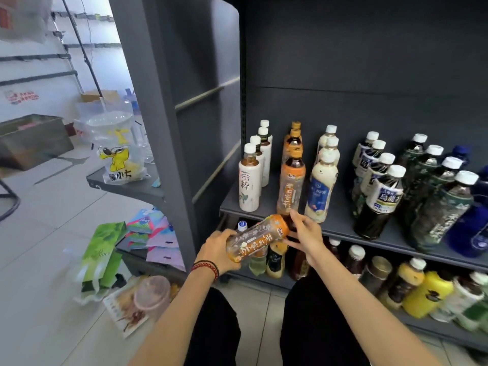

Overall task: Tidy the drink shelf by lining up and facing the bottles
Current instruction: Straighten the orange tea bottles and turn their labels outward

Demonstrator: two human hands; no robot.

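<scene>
1. orange tea bottle (258, 237): you hold it in both hands, up in the air, just in front of the top shelf (340, 220). it is tipped over on its side, with the top end pointing up and to the right.
2. your left hand (215, 249) grips the bottom end, with the fingers curled round it.
3. your right hand (303, 233) holds the top end, with the fingers bent round the neck. the cap is hidden, so you cannot see it.
4. on the top shelf the bottles stand in rows that go from front to back. from the left you see the white tea row (249, 186), the orange row (290, 186), the milky row (320, 191), the dark row with white and blue labels (380, 202), the dark row with green labels (443, 210) and the blue bottles (467, 233).
5. the orange row stands right behind your right hand.
6. the lower shelf (427, 330) holds more bottles, and one is a yellow bottle (422, 294).
7. red bead bands (208, 268) sit on your left wrist.
8. far to the left, a clear bag with a yellow cartoon (116, 151) sits on a small side shelf, and green packs (103, 257) lie on the floor.
</scene>
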